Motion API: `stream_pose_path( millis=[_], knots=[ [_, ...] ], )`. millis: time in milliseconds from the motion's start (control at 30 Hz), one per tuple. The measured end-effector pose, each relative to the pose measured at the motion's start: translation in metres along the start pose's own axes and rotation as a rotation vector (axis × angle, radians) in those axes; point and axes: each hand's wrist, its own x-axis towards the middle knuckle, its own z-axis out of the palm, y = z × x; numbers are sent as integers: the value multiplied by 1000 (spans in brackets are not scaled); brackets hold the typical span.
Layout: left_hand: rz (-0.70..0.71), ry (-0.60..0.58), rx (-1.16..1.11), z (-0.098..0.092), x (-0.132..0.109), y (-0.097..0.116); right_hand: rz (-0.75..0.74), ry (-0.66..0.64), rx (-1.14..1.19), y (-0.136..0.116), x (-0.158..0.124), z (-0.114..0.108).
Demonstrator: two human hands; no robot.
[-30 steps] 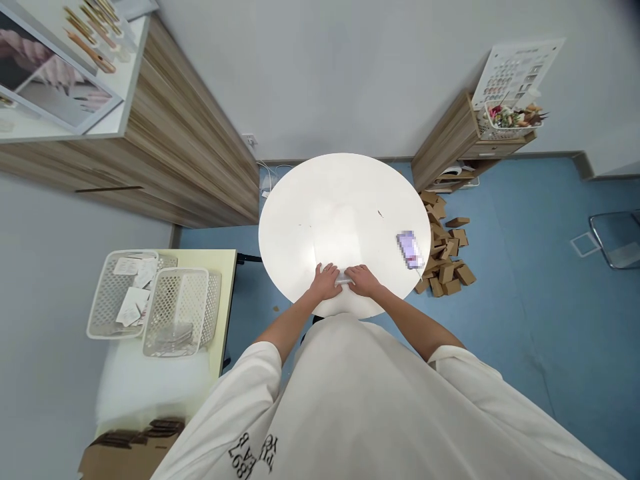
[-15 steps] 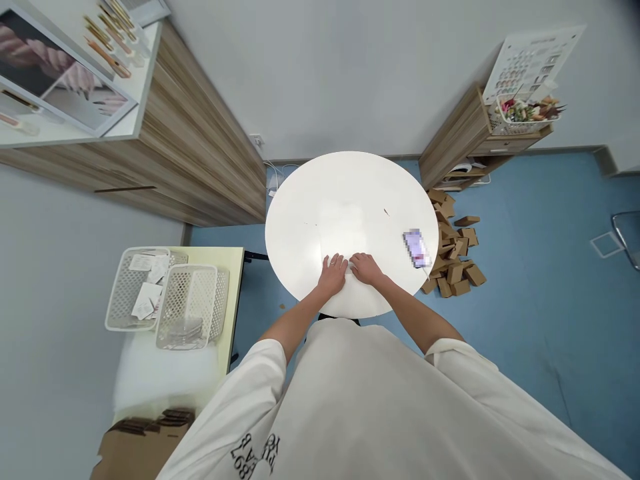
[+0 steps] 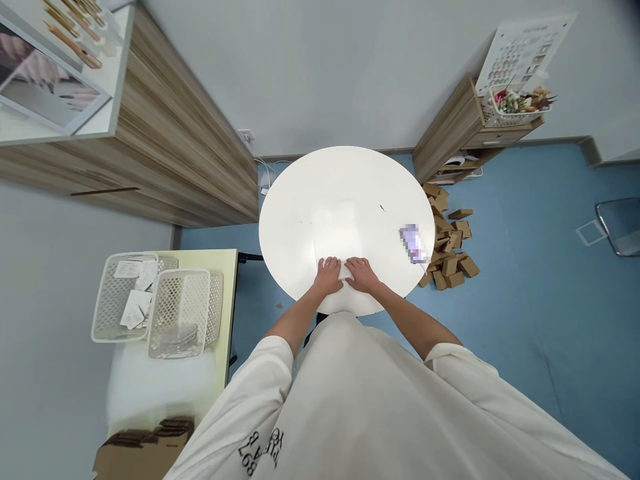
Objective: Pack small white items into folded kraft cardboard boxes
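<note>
The one camera sat on the person's head, facing forward and steeply down through a very wide, bowed lens. The round white bench (image 3: 345, 200) lay close below in mid-frame, with the left hand (image 3: 329, 275) and right hand (image 3: 361, 273) at arm's reach. The person's shirt (image 3: 380, 400) filled the bottom edge; wall (image 3: 340, 67), cabinet (image 3: 165, 153) and floor (image 3: 525, 300) curved around the sides.

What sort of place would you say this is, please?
Probably a small packing workroom, perhaps for nail products: small cardboard boxes lie heaped on the floor beside the round white table, white mesh baskets holding paper slips sit on a side table, and pictures of hands stand on the wooden cabinet.
</note>
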Motion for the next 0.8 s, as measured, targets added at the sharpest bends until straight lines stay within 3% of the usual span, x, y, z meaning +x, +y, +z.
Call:
stream_pose_path(
  millis=[200,367,600,800],
  knots=[
    [97,-34,1,-4,-25,3,-133,-76,-48,-9,-13,0],
    [-1,21,-32,3,-36,13,-176,-121,-159,-9,-14,3],
    [23,-18,-46,7,-43,9,-125,-126,-104,-11,-21,0],
    [-13,31,-57,-10,-36,4,-55,-184,52,-15,-10,-18]
  ],
)
